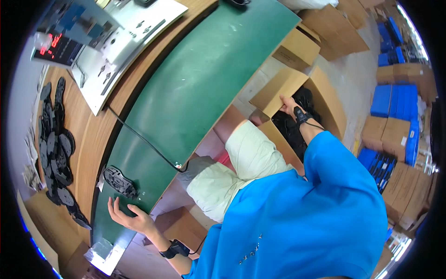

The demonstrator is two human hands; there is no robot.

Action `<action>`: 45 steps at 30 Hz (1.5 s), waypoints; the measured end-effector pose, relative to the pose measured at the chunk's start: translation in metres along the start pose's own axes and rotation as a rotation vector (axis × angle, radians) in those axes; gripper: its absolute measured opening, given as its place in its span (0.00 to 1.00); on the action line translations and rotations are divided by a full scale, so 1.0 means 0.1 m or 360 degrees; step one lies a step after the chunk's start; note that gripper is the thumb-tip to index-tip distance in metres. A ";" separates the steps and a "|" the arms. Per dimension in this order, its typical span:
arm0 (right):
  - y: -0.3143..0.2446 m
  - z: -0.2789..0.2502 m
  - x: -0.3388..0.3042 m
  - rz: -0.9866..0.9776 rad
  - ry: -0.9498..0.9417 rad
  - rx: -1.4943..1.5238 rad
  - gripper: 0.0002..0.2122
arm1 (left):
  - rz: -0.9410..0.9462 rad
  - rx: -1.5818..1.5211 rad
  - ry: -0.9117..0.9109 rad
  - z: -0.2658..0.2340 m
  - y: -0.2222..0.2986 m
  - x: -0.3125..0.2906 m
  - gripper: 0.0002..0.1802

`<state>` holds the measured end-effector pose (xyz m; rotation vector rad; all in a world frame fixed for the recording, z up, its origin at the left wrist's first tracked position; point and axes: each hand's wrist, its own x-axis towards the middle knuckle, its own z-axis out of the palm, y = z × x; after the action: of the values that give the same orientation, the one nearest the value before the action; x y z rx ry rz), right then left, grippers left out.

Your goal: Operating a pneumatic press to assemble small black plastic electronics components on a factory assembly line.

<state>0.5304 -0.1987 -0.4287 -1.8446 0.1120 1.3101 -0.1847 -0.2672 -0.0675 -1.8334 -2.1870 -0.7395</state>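
My left hand [131,219] hovers over the near left end of the green mat [186,88], fingers apart and holding nothing. Just beyond its fingertips lies a black moulded plastic part [121,181], elongated with rounded ends and an uneven surface. Out to the right, my right hand [290,106] is at an open cardboard box [329,104], its fingers closed at the edge of a raised flap [280,89]. Dark black items [290,135] fill the box below that hand; their kind cannot be made out. Both wrists wear black bands with cables.
Several similar black parts [58,153] lie heaped on the wooden table [88,125] at the left. A machine with a red display [55,49] stands on a white board [95,95]. A black cable [144,139] crosses the mat. Boxes and blue crates [395,100] stand at the right.
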 end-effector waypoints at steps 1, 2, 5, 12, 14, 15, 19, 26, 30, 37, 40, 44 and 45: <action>0.02 0.01 -0.03 -0.0028 0.0094 -0.0149 0.20 | 0.0001 0.0008 -0.0023 -0.01 0.02 0.03 0.21; -0.05 0.12 -0.06 -0.0069 0.0124 -0.0198 0.20 | 0.0005 -0.0040 -0.0038 -0.02 0.05 0.01 0.21; -0.02 0.39 -0.19 -0.0127 0.0172 -0.0317 0.18 | 0.0071 -0.0127 -0.0118 -0.06 0.09 0.09 0.20; -0.07 1.04 0.00 -0.0401 -0.0196 -0.0660 0.21 | 0.0067 -0.0196 -0.0149 -0.07 0.06 0.11 0.21; -0.01 1.39 0.00 -0.0518 -0.0486 -0.0491 0.24 | 0.0082 -0.0168 -0.0127 -0.08 0.06 0.09 0.21; -0.01 1.62 -0.17 -0.0478 -0.0607 -0.0367 0.24 | 0.0111 -0.0149 -0.0108 -0.06 0.06 0.12 0.21; 0.46 1.49 0.24 -0.0933 -0.0156 -0.0462 0.28 | 0.0133 -0.0207 -0.0083 -0.08 0.01 0.19 0.20; 0.82 0.81 -1.80 -0.1747 -0.0276 -0.1960 0.36 | 0.0132 -0.0138 -0.0023 -0.05 0.05 0.07 0.20; 1.00 0.17 -1.98 -0.1471 -0.0059 -0.2280 0.28 | 0.0164 -0.0122 0.0008 -0.08 0.05 0.02 0.18; 1.10 -0.30 -1.87 -0.1029 0.0115 -0.2488 0.24 | 0.0143 -0.0167 0.0047 -0.03 0.01 0.04 0.19; 1.20 -0.23 -1.70 -0.1076 0.0234 -0.2500 0.22 | 0.0126 -0.0179 0.0075 -0.02 0.02 0.06 0.19; 1.36 -0.14 -1.58 -0.1152 0.0301 -0.2459 0.21 | 0.0127 -0.0120 0.0137 -0.09 0.03 0.00 0.19; 1.40 -0.15 -1.54 -0.1223 0.0256 -0.2451 0.21 | 0.0120 -0.0106 0.0122 -0.10 0.01 -0.01 0.18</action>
<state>0.4012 -0.3564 -0.3833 -2.6570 -1.7695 0.5672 -0.1846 -0.2727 -0.0592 -1.8746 -2.0577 -0.8620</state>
